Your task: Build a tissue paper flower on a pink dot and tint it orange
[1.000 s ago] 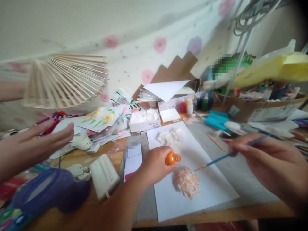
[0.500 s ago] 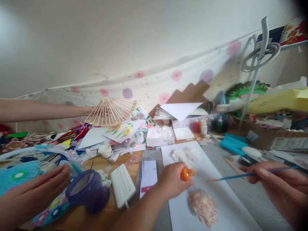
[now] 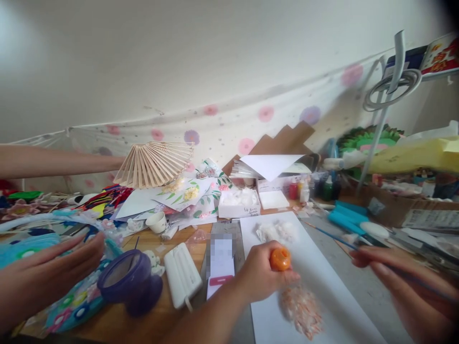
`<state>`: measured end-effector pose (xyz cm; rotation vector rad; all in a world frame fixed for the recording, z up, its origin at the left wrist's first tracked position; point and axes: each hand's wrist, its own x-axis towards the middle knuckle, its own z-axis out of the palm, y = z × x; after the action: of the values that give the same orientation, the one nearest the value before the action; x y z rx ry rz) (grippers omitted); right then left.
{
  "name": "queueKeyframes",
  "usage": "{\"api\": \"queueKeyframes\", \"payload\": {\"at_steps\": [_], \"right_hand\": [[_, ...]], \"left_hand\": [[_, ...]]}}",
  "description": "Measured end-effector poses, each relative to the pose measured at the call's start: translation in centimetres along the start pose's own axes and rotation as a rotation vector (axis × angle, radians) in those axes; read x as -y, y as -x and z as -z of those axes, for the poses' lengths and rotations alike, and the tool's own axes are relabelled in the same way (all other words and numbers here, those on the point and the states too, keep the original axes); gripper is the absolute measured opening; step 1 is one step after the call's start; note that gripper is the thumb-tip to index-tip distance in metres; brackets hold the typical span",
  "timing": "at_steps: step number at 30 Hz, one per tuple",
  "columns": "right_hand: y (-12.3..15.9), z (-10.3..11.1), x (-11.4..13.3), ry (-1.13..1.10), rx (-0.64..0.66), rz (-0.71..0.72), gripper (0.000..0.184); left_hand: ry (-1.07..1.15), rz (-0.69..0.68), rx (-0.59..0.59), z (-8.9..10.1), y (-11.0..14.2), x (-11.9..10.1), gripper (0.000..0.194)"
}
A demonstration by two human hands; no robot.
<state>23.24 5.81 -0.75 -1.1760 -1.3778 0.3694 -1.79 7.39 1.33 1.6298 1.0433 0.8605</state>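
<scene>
My left hand (image 3: 263,270) is closed around a small glossy orange piece (image 3: 280,258), rounded, with a hollow in its top. It is above a white paper sheet (image 3: 265,310). My right hand (image 3: 401,277), at the right edge, pinches a thin blue paintbrush (image 3: 333,233). The brush tip points up and left, apart from the orange piece. Just below my left hand lies a clear-looking bundle of small orange-and-white bits (image 3: 303,313). White fluffy wads (image 3: 278,231) lie at the sheet's far end.
At left, another person's hand holds a wooden folding fan frame (image 3: 152,167); another hand (image 3: 71,263) hovers near a purple pot (image 3: 125,277). A white power bank (image 3: 182,274) and a phone (image 3: 220,267) lie beside my left forearm. Paint bottles (image 3: 304,191) stand at the back.
My left hand has tipped the orange piece so its hollow top faces me more. My right hand has swung the brush tip up and away from it. The fan frame has shifted left.
</scene>
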Motion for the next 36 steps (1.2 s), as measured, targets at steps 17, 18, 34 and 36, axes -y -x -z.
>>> {"api": "queueKeyframes", "payload": {"at_steps": [17,18,34,36], "right_hand": [[2.3,0.2,-2.3,0.224,0.312,0.199,0.037],[2.3,0.2,-2.3,0.234,0.307,0.223,0.037],[2.0,0.1,-0.1,0.176,0.214,0.197,0.030],[2.1,0.0,0.1,0.155,0.208,0.132,0.030]], "left_hand": [[-0.006,-0.043,0.001,-0.1,0.2,-0.4,0.026],[-0.015,-0.045,0.000,-0.1,0.1,-0.3,0.025],[-0.074,-0.014,-0.012,0.2,-0.1,0.0,0.024],[-0.081,-0.009,-0.020,0.2,-0.1,0.1,0.024]]}}
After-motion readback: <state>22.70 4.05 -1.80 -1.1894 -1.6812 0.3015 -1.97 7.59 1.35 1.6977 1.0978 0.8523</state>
